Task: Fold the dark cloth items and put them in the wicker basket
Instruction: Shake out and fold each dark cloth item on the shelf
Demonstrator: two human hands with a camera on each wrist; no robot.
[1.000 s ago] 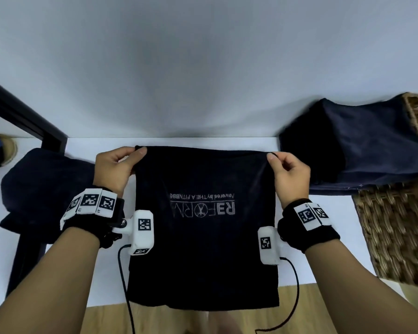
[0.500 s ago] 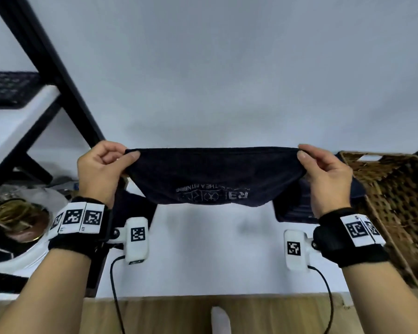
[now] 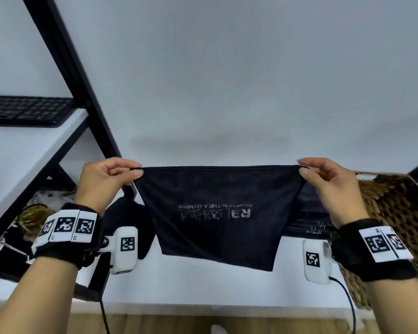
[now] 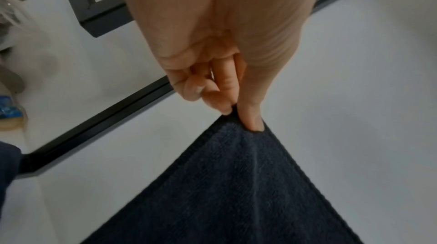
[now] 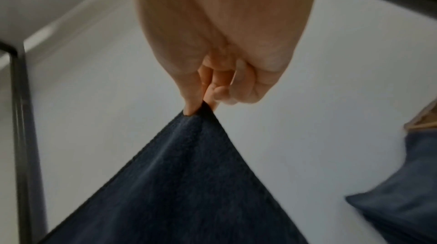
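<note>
**Aloft: a dark towel stretched between two pinching hands**

Leftmost, a black shelf frame [image 3: 65, 68] slants up outside the left hand [image 3: 104, 182], with a keyboard [image 3: 24, 109] on its white shelf. That hand pinches one top corner of the dark towel [image 3: 217, 213] between thumb and forefinger, the other fingers curled in. Below this grip another dark cloth [image 3: 128, 213] lies on the white table [image 3: 203, 285]. From both grips the towel hangs taut, its pale lettering upside down. The right hand [image 3: 328, 186] pinches the opposite corner likewise. Beyond and below it stands the wicker basket [image 3: 396, 208], a folded dark cloth [image 3: 309, 206] draped at its near side.
</note>
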